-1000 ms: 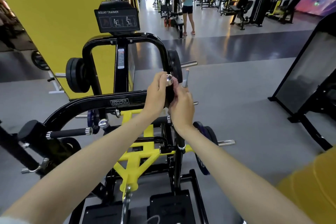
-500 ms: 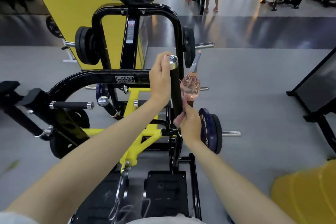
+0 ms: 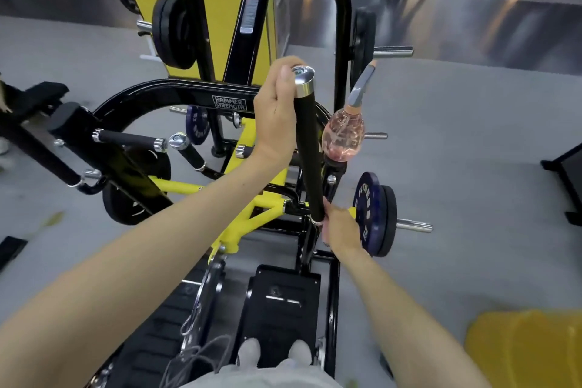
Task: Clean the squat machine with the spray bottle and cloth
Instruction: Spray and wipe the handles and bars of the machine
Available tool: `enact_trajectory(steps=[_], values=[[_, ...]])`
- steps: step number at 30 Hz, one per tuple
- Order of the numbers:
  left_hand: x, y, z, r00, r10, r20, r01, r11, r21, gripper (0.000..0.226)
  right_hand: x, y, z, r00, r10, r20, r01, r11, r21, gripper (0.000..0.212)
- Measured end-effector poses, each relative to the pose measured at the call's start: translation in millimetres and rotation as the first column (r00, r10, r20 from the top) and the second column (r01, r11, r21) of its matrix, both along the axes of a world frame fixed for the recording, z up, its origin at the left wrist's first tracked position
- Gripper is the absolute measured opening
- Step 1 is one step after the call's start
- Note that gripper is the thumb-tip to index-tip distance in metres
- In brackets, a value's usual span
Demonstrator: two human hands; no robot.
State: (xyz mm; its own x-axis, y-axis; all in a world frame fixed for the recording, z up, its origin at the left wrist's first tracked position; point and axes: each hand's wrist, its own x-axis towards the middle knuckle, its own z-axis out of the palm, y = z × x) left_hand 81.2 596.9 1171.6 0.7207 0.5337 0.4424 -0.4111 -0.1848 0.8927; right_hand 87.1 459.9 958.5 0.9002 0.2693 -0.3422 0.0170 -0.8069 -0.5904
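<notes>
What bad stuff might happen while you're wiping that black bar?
The spray bottle seems perched on the machine right behind the handle, held by neither hand, so a bump might topple it. The right hand, holding the cloth at the handle's bottom, is close to the blue weight plate and might knock against it. The left hand grips the top.

Left hand (image 3: 277,113) around the top of the upright handle (image 3: 310,148), right hand (image 3: 341,227) gripping its lower end, spray bottle (image 3: 344,135) just right of the handle, weight plate (image 3: 373,214) right of its lower end, footplate (image 3: 283,299) before it, frame (image 3: 341,25) behind it
</notes>
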Motion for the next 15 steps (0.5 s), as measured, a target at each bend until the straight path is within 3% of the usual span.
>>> enact_trajectory(steps=[2,6,15], values=[[0.7,-0.8,0.2,1.0,0.001,0.005,-0.001,1.0,0.008,0.027,6.5,-6.0,5.6,0.998,-0.039,-0.041,0.036,0.997,-0.064,0.026],[0.8,-1.5,1.4,1.0,-0.009,0.014,0.009,1.0,0.0,0.026,14.8,-5.3,11.4,0.938,-0.314,-0.149,0.326,0.944,0.057,0.02],[-3.5,-1.8,4.9,0.999,-0.042,-0.001,0.042,0.999,-0.012,0.025,14.7,20.0,35.8,0.921,-0.331,-0.206,0.358,0.927,0.11,0.019]])
